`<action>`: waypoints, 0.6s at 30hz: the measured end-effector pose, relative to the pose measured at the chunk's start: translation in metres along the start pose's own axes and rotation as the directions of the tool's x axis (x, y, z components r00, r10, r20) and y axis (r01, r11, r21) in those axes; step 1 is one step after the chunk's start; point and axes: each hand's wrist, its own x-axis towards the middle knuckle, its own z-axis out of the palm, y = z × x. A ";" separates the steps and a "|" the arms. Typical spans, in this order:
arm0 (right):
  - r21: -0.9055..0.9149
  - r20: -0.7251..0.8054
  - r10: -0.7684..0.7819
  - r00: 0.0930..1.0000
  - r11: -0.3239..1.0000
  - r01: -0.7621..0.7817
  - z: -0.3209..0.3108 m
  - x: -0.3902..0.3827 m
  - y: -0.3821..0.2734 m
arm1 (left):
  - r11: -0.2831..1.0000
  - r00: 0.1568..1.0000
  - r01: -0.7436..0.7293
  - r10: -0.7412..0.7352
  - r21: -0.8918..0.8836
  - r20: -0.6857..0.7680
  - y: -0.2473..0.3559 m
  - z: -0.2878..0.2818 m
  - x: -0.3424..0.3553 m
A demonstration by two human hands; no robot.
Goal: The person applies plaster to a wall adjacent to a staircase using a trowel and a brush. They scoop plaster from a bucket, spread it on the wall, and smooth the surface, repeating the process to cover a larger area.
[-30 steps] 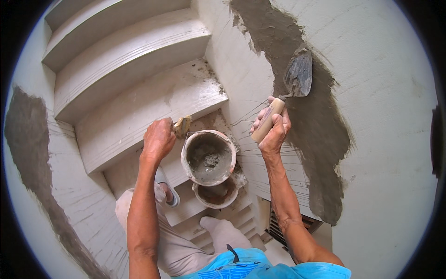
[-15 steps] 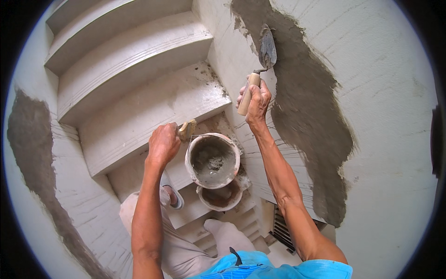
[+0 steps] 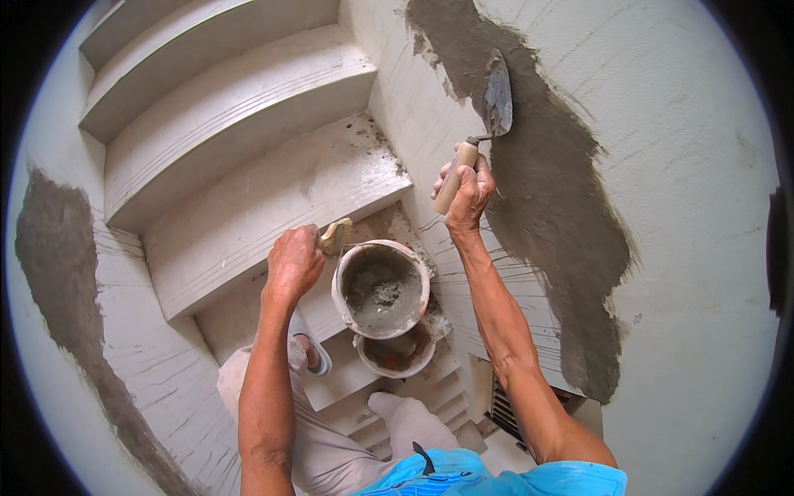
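Observation:
My right hand [image 3: 469, 192] is closed round the wooden handle of a trowel [image 3: 498, 97]. Its mortar-smeared blade points up along the wall, over a dark band of wet mortar [image 3: 552, 178]. My left hand [image 3: 294, 258] is a closed fist at a cream-coloured looped handle [image 3: 335, 236] by the rim of a bucket [image 3: 338, 291]. Whether that handle belongs to the bucket I cannot tell. Grey wet mortar [image 3: 382, 289] lies inside the bucket, with a lump in the middle. Partly behind it is a second bucket [image 3: 423, 360], dirty and brownish inside.
Pale stairs [image 3: 256, 178] climb away at the upper left. Another mortar patch [image 3: 62, 252] covers part of the left wall. My sandalled foot [image 3: 313, 355] rests on a step below the left arm. A dark slatted grate [image 3: 506, 409] lies low on the right.
My right hand and the trowel have shifted slightly right, with the blade tilted a little more that way. My left hand and the buckets are nearly still.

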 end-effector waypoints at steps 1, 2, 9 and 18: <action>0.000 0.003 -0.003 1.000 1.000 0.003 -0.003 -0.001 0.000 | 1.000 1.000 -0.007 0.007 0.003 -0.010 0.000 -0.001 -0.001; 0.002 0.003 -0.002 1.000 1.000 0.002 -0.006 -0.003 -0.001 | 1.000 1.000 -0.015 0.015 0.005 -0.020 0.001 -0.001 -0.001; 0.004 0.034 -0.016 0.999 1.000 0.016 -0.021 -0.013 -0.013 | 1.000 1.000 0.004 -0.004 -0.011 0.000 0.003 -0.001 0.000; 0.134 0.076 0.069 0.995 0.988 -0.079 -0.038 -0.031 -0.037 | 1.000 1.000 -0.023 0.023 -0.009 -0.010 0.002 0.000 0.000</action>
